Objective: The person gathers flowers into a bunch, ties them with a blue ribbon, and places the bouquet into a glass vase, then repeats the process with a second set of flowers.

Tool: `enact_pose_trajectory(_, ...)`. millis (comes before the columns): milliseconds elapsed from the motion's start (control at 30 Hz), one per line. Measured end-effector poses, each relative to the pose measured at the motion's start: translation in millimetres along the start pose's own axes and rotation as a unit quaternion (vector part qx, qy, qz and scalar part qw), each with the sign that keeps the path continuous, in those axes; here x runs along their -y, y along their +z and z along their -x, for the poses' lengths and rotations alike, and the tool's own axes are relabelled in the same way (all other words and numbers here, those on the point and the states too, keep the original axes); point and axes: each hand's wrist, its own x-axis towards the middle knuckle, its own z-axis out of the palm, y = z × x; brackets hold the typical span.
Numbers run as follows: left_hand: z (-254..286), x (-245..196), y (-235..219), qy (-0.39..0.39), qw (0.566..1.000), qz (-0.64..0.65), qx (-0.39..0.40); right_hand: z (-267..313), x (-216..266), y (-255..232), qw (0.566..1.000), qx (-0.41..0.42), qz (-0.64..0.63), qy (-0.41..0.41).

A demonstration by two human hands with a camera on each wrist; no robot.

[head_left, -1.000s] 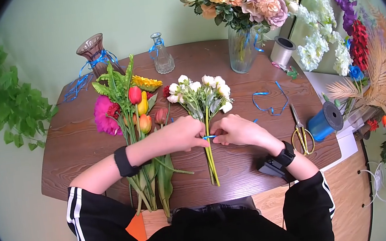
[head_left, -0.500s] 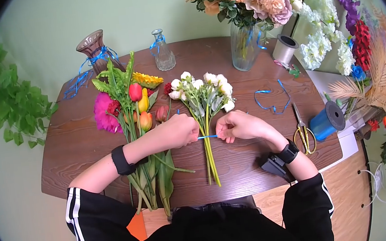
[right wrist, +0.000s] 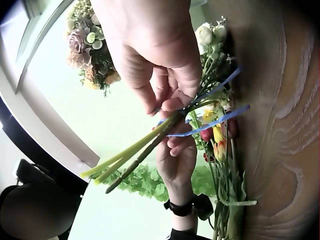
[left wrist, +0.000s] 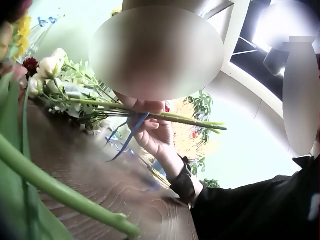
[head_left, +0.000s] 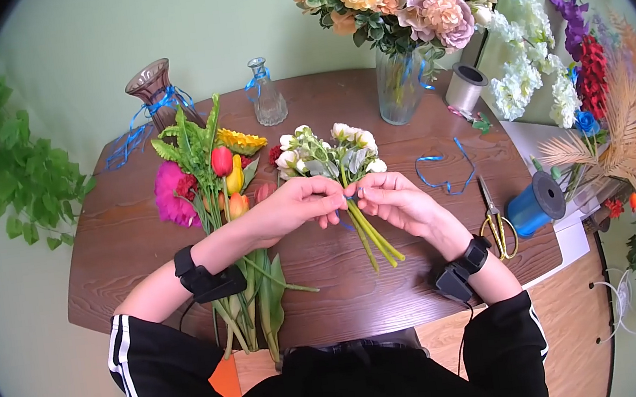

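The fingers of the left hand [head_left: 310, 201] and right hand [head_left: 398, 200] pinch blue ribbon [left wrist: 132, 135] at the white rose bunch [head_left: 345, 170], right of the tulips [head_left: 235, 181]; stem ends slant towards the person, blooms away. Wrist views better reveal flat ribbon tails and stems raised off the wood-grained bench [head_left: 324, 309].

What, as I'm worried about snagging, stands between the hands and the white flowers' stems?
Nothing visible: the left hand and right hand are at the stems, with the blue ribbon there too. The tulip bunch lies off to the left, not between.
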Motion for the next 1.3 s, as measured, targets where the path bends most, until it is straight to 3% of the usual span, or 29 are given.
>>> enact_pose_trajectory(133,-1,1,2,-0.006,0.993,0.115,-0.029,-2,-6,-7,0.995,-0.005,-0.088,-0.039)
enact_pose_trajectory(300,-3,4,2,0.025,0.983,0.182,-0.019,-3,-6,-2,0.992,-0.031,-0.098,-0.073)
enact_pose_trajectory(667,-4,15,8,0.027,0.983,0.181,-0.011,-3,-15,8,0.995,-0.075,-0.057,-0.032)
enact_pose_trajectory(1000,-6,15,15,0.030,0.982,0.184,-0.038,-3,-17,7,0.992,-0.075,-0.055,-0.082)
enact_pose_trajectory(1300,-5,17,16,0.040,0.979,0.191,-0.054,-1,-16,12,0.991,-0.088,-0.062,-0.079)
